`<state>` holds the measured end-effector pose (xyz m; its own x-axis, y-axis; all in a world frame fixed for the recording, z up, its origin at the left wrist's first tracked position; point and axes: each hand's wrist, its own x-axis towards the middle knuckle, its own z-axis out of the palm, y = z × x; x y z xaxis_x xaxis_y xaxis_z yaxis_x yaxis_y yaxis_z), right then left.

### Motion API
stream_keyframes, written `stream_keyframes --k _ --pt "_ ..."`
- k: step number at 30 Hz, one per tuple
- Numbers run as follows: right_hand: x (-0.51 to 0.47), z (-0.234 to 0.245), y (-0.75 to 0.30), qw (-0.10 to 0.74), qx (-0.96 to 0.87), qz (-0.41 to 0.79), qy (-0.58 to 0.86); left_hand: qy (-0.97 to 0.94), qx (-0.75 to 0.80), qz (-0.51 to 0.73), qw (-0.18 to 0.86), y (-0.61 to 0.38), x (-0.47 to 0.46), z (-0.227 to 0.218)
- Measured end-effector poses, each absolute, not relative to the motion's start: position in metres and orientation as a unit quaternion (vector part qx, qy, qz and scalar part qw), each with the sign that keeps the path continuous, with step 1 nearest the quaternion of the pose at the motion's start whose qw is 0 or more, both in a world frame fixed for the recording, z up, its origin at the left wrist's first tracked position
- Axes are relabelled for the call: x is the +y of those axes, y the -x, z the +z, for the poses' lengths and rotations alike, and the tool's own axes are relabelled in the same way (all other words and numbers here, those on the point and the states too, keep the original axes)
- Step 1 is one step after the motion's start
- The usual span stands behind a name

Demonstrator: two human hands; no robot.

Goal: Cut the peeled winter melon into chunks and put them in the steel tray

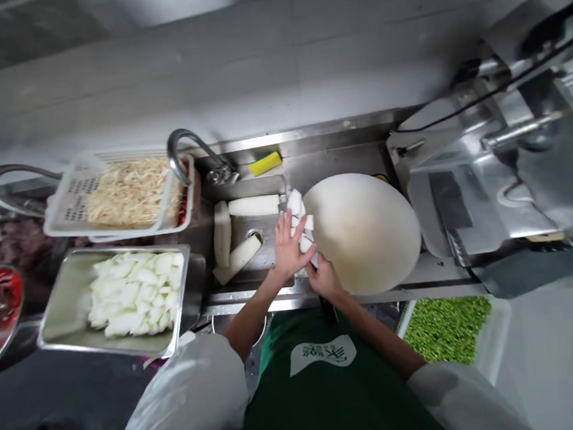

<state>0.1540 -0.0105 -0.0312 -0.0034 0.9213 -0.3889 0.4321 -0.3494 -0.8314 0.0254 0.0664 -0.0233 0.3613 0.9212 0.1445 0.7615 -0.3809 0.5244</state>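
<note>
My right hand (325,277) is wrapped around the dark handle of a knife (329,310), close to my apron. The blade points away from me and is mostly hidden by my left hand and white chunks. Cut chunks of white radish (305,223) lie along the blade, at the left edge of a round white cutting board (363,232). Over these chunks my left hand (289,249) is stretched out, fingers extended and touching them from the left. Three long peeled radish pieces, one at the back (254,206), lie in the sink (269,243) left of the board.
A yellow sponge (265,164) lies behind the sink beside a curved faucet (185,150). Leftward are a basket of pale shreds (127,192) and a steel pan (69,314) of sliced white vegetable. A slicing machine (506,149) stands right; chopped greens (447,328) sit below.
</note>
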Motion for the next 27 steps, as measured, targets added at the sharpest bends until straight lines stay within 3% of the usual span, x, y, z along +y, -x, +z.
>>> stream_keyframes --k 4,7,12,15,19,22,27 --pt "0.008 0.021 -0.041 0.173 -0.661 0.454 0.572 -0.733 0.604 0.291 0.113 0.109 0.046 0.017" --pt "0.023 0.049 0.058 0.130 -0.736 0.453 0.486 -0.660 0.658 0.357 0.065 0.218 0.029 0.022" --pt "0.037 0.058 0.194 0.071 -0.789 0.431 0.432 -0.515 0.762 0.388 0.064 0.357 0.006 0.003" --pt "0.036 0.052 0.238 0.049 -0.793 0.427 0.431 -0.534 0.761 0.360 0.081 0.387 -0.004 -0.004" --pt "0.032 0.049 0.253 0.052 -0.808 0.435 0.394 -0.617 0.704 0.324 0.133 0.407 -0.004 -0.017" --pt "0.029 0.053 0.234 0.037 -0.799 0.432 0.416 -0.506 0.759 0.378 0.157 0.440 0.003 -0.034" --pt "0.020 0.055 0.133 0.093 -0.751 0.413 0.507 -0.312 0.773 0.552 0.020 0.459 -0.001 -0.037"
